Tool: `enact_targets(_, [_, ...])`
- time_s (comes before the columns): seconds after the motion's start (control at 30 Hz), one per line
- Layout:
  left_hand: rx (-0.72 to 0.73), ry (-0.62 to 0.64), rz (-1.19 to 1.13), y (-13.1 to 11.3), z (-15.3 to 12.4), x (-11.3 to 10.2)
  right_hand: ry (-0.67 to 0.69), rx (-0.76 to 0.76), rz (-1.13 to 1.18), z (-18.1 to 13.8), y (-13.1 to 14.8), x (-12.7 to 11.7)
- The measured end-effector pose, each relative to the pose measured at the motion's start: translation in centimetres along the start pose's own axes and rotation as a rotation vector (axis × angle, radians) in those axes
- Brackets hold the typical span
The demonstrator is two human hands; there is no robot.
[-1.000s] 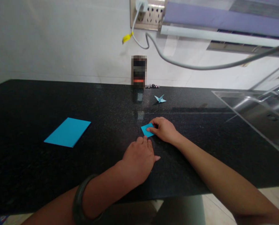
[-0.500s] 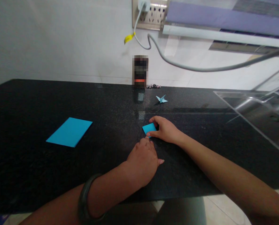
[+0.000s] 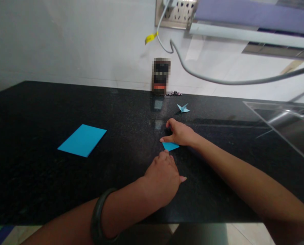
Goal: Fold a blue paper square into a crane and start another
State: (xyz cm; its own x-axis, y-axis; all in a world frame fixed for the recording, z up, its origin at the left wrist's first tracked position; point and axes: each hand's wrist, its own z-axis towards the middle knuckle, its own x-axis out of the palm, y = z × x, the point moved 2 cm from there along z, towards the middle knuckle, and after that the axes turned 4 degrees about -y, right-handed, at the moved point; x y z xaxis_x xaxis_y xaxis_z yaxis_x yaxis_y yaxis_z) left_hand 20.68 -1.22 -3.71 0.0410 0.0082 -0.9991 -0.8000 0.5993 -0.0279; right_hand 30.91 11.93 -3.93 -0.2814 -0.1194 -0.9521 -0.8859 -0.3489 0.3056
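A small folded piece of blue paper [image 3: 170, 146] lies flat on the dark countertop, its upper part hidden by my right hand. My right hand [image 3: 181, 132] is over its far side, the thumb along the paper's edge and the fingers curved apart from it, nothing gripped between them. Reaching from below, my left hand [image 3: 164, 177] is palm down with the thumb stuck out to the right. Its fingertips touch or nearly touch the paper's near corner.
Larger blue paper sheets [image 3: 82, 140] lie to the left. Beyond my hands sits a light blue paper crane [image 3: 183, 108], with a pixelated object [image 3: 161, 76] against the wall. A grey cable [image 3: 218, 81] hangs from the socket panel. The sink [image 3: 282, 119] is at the right.
My right hand has shifted from the small paper's right side to its far side, with thumb and fingers no longer around it. The view has turned slightly left.
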Motion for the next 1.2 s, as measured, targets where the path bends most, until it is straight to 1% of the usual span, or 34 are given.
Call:
enact_targets(0.1, [-0.01, 0.002, -0.007, 0.1, 0.0, 0.1, -0.003, 0.018, -0.031, 0.6, 0.3, 0.0])
enact_targets(0.23, [0.004, -0.032, 0.013, 0.0, -0.1, 0.3, -0.042, 0.027, -0.037, 1.0, 0.4, 0.2])
enact_targets(0.33, [-0.022, -0.046, 0.037, 0.0, -0.2, 0.4, -0.086, 0.03, 0.071, 0.6, 0.1, 0.2])
enact_targets(0.43, [-0.041, -0.04, 0.032, -0.1, -0.2, 0.4, -0.162, 0.061, 0.21, -1.1, -0.3, 0.0])
enact_targets(0.5, [-0.049, -0.033, 0.021, -0.1, -0.1, 0.3, -0.194, 0.046, 0.16, -2.8, -0.4, 0.0])
enact_targets(0.57, [-0.063, -0.022, 0.012, -0.2, 0.0, 0.2, -0.221, 0.014, 0.056, -4.5, -0.3, 0.3])
enact_targets(0.67, [-0.093, 0.012, -0.013, -0.2, 0.1, 0.0, -0.261, 0.013, -0.066, -6.2, 0.0, 1.0])
enact_targets(0.8, [-0.094, 0.037, -0.033, -0.3, 0.0, -0.3, -0.271, 0.059, -0.122, -6.4, 0.4, 1.6])
enact_targets(0.93, [-0.097, 0.049, -0.034, -0.2, 0.1, -0.3, -0.255, 0.088, -0.096, -6.3, 0.3, 1.6])
enact_targets(1.13, [-0.096, 0.083, -0.021, -0.1, 0.3, -0.3, -0.266, 0.173, -0.092, -6.4, -2.3, 1.0])
enact_targets(1.2, [-0.096, 0.094, -0.025, -0.2, 0.2, -0.3, -0.304, 0.176, -0.084, -6.5, -2.8, 0.5])
